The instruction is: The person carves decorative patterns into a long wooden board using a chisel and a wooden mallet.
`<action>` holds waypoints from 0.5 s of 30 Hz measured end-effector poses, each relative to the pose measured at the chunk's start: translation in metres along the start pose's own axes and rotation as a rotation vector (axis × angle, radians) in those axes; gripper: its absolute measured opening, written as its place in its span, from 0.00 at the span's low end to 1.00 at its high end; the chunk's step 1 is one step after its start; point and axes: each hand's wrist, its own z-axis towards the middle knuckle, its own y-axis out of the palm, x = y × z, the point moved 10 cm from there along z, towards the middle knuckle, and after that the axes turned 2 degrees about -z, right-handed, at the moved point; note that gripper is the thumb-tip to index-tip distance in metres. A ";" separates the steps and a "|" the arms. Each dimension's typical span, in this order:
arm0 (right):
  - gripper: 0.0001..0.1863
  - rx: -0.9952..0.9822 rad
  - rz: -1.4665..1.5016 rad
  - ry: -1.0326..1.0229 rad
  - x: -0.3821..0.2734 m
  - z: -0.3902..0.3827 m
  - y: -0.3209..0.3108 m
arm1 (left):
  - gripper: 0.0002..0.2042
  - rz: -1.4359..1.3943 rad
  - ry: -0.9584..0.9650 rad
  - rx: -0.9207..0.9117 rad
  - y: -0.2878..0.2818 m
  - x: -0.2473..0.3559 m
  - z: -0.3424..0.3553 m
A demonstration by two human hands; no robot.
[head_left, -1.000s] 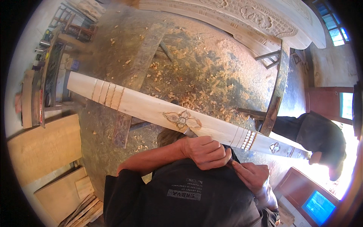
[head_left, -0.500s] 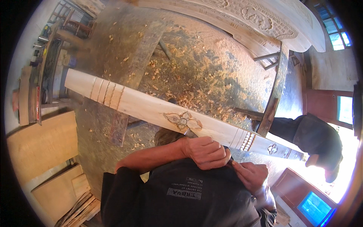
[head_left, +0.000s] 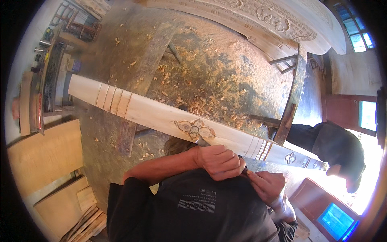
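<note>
A long pale wooden plank runs slantwise across the view, with a four-petalled flower carved near its middle. My left hand is closed in a fist round a carving chisel, whose metal blade shows at the flower's lower edge. Behind it, my right hand is closed at the dark handle end, with fingers and thumb pressed together on it. Most of the handle is hidden by my left fist. Grooves and rows of small beads are cut across the plank.
Wooden trestles stand on a floor strewn with shavings. At the far right a person in dark clothes bends by the plank's end. A large carved panel lies at the back. Boards lean at left.
Both hands keep their grip on the chisel, almost unmoved against the flower. The whole view has shifted very slightly.
</note>
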 end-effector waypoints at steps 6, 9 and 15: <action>0.19 0.029 0.064 -0.055 -0.006 0.009 -0.009 | 0.07 -0.010 -0.017 -0.011 0.000 -0.001 0.002; 0.19 0.394 0.179 -0.129 0.000 -0.004 -0.039 | 0.07 -0.023 -0.025 -0.009 -0.002 -0.003 0.003; 0.44 0.604 0.308 -0.092 0.006 -0.005 -0.044 | 0.09 -0.049 -0.014 -0.017 -0.002 -0.001 0.002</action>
